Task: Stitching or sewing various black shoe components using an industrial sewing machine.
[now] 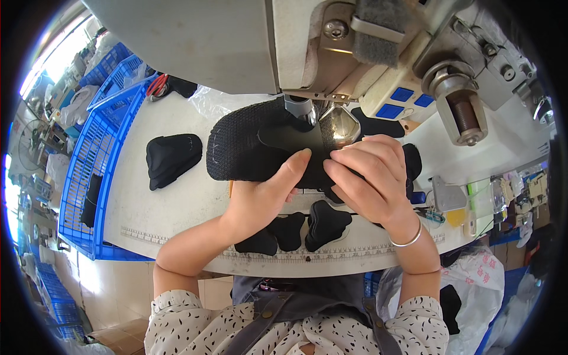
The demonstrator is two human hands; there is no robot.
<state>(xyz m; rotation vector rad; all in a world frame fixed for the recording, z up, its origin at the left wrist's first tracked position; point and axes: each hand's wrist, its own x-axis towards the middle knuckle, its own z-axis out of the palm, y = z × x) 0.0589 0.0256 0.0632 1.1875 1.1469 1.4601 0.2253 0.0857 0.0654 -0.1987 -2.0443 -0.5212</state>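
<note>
A black mesh shoe upper (236,139) with a smooth dark patch lies under the presser area of a sewing machine (195,41). My left hand (260,198) grips its near edge, thumb on top and fingers underneath. Close to the lit metal part beside the needle, my right hand (373,171) pinches the right side of the same piece between thumb and bent fingers. Much of that side is hidden behind the right hand. Several black shaped fabric pieces (326,226) lie on the table between my forearms.
Left of the work sits a stack of black pieces (173,158). Beyond it, a blue plastic basket (83,177) borders the table, with red-handled scissors (157,86) near its far end. A brown thread bobbin (466,113) is mounted at right. A measuring tape (284,256) follows the table's near edge.
</note>
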